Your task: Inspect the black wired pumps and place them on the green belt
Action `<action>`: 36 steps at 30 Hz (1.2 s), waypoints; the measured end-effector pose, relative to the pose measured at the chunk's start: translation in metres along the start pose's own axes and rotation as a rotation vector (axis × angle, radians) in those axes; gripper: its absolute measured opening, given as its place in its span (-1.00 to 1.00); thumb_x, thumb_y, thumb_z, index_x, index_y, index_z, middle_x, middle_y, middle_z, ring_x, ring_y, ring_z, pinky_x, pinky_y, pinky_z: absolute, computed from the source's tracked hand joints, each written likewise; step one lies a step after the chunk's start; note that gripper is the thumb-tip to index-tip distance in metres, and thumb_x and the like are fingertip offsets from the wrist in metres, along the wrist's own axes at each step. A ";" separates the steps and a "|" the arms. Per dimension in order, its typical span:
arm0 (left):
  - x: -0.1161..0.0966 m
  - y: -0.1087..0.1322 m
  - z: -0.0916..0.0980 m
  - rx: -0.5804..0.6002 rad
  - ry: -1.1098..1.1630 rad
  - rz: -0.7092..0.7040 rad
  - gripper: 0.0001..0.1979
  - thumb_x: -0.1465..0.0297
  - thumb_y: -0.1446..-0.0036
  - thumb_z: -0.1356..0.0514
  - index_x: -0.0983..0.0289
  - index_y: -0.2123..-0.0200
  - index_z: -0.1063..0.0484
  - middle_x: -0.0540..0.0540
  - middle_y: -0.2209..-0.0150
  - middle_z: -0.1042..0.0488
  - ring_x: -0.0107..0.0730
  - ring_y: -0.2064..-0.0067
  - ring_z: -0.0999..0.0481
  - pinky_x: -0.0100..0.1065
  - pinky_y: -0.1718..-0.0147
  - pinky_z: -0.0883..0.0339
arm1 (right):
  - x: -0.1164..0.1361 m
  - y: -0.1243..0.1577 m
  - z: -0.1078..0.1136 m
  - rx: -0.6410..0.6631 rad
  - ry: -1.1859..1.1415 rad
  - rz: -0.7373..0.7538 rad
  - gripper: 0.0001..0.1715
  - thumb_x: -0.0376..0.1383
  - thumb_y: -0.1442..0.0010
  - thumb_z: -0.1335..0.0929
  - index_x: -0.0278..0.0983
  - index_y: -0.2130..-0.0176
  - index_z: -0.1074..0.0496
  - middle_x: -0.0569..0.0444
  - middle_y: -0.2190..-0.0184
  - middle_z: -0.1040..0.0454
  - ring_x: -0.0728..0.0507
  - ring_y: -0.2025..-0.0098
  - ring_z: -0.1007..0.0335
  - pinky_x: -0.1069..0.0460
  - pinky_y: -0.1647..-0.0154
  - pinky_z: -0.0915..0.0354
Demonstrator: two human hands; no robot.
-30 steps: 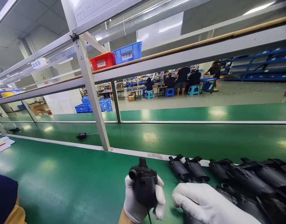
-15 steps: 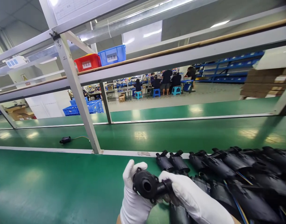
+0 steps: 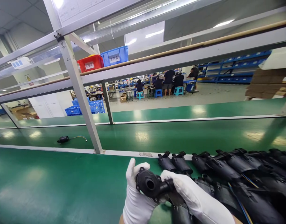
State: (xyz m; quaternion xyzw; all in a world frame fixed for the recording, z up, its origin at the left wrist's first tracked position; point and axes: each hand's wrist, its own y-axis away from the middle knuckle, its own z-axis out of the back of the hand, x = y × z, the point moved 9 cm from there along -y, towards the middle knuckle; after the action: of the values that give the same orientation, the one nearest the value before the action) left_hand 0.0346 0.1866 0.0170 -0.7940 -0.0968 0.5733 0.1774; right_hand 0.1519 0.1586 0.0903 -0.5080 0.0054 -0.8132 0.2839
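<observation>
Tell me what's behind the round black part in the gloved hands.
Behind the black part, the left hand shows at its left and lower edges, with the green table beyond. The part's far side is hidden, and so is whatever lies directly behind it.

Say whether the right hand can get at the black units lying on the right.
Likely yes: the black units lie beside the right hand with nothing seen between, though it would probably have to release the held unit first.
</observation>
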 end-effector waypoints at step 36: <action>0.019 -0.062 0.153 -0.294 -0.988 -0.029 -0.32 0.08 -0.27 0.10 0.45 -0.28 -0.01 0.48 -0.27 -0.20 0.05 -0.32 -0.23 0.06 -0.30 -0.07 | -0.003 -0.024 0.050 -0.369 -0.419 -0.026 -0.39 0.20 -0.32 -0.18 -0.25 0.25 -0.41 0.06 0.55 -0.45 -0.12 0.54 -0.36 -0.05 0.39 -0.39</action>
State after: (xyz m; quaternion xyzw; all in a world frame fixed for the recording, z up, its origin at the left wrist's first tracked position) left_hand -0.1004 0.2762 -0.0185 -0.4437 -0.2597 0.8577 0.0051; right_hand 0.1832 0.1940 0.1187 -0.7082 0.0880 -0.6794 0.1709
